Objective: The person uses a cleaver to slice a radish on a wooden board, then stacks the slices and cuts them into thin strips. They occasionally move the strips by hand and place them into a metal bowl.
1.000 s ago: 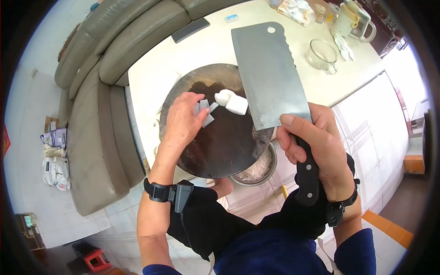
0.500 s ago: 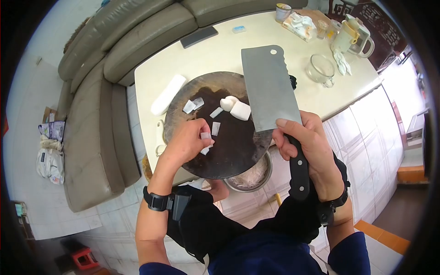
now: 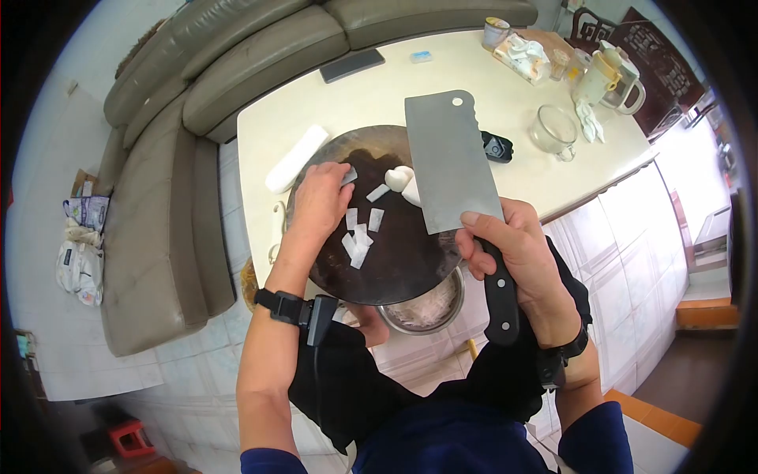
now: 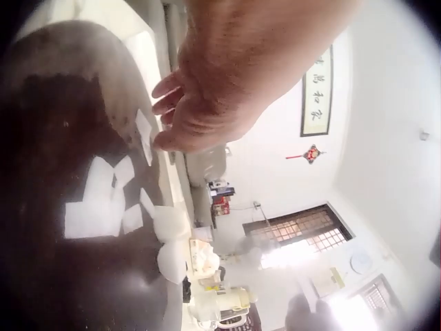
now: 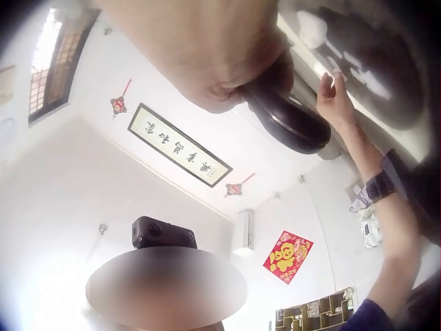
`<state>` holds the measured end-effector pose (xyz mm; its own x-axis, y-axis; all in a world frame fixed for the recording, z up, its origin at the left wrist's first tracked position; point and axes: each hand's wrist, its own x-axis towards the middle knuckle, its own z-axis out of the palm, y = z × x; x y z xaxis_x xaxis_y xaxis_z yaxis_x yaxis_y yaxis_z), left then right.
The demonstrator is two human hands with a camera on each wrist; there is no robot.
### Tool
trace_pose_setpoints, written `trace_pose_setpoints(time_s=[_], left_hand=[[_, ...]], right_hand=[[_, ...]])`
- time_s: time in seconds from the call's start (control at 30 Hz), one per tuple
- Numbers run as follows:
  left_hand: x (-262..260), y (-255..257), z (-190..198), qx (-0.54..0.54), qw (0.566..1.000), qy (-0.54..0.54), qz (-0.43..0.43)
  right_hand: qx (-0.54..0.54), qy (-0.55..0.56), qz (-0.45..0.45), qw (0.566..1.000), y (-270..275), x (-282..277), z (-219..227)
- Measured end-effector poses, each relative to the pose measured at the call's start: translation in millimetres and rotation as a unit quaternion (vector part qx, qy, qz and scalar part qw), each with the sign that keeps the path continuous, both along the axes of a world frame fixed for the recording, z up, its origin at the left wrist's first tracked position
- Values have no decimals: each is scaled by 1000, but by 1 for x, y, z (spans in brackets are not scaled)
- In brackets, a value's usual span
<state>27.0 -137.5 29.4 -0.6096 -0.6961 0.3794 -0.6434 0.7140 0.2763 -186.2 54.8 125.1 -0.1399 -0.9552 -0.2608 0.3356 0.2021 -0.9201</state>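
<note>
While right grip [image 3: 521,251] clasps cleaver [image 3: 454,162], left grip [image 3: 320,197] relaxed at slice [image 3: 350,175]; bowl [image 3: 458,304] holds pale shreds [image 3: 426,308].

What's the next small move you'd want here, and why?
Probably the left hand should bring the slice at its fingertips toward the clustered white slices: it sits apart from them, while the right hand holds the cleaver raised, not cutting.
</note>
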Motion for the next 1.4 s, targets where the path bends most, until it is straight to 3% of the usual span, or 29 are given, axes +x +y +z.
trace_pose_setpoints(time_s=[0.23,0.33,0.37,0.4,0.47,0.5,0.57,0.63,0.7,0.77,0.8,0.9,1.03,1.1,1.13,1.2,1.23,1.3,1.4], left_hand=[[-5,-14,-12,-54,994,-91,41],[5,-22,-11,7,994,76,82],[13,-27,-12,7,994,75,82],[17,-26,-3,138,973,157,95],[27,-17,9,365,889,260,98],[28,-5,19,365,889,257,99],[27,15,30,478,813,318,98],[23,37,36,502,803,307,93],[11,61,37,543,774,324,24],[-3,84,35,551,799,240,21],[-9,96,31,581,768,269,-5],[-20,110,17,607,745,275,-12],[-21,110,4,583,741,331,-21],[-20,108,7,491,836,245,-16],[-20,108,5,493,835,245,-14],[-22,108,0,319,909,267,-28],[-21,105,2,320,909,268,-25],[-15,99,11,418,863,283,9],[-13,104,26,462,849,256,16]], right_hand=[[-14,5,-5,1000,3,-2,-2],[-16,17,-5,1000,5,-5,-2],[-17,16,-5,1000,5,-5,-2],[-13,12,-8,1000,6,-6,-2],[-8,5,-11,1000,8,-8,-1],[-8,7,-11,1000,9,-8,-1],[-7,7,-13,1000,10,-10,-3],[-12,17,7,1000,12,-11,-6],[-8,14,8,1000,13,-9,-8],[-3,13,9,1000,13,-5,-6],[-8,27,19,999,14,-3,-5],[-13,50,33,998,14,-2,-8],[-14,67,41,997,15,-3,-9],[-10,72,40,997,15,-3,-8],[-8,79,38,996,15,-4,-8],[-6,77,35,996,16,-2,-6],[-7,75,31,997,16,-1,-5],[-5,83,35,996,17,-2,-5],[3,97,42,994,18,-7,-7]])
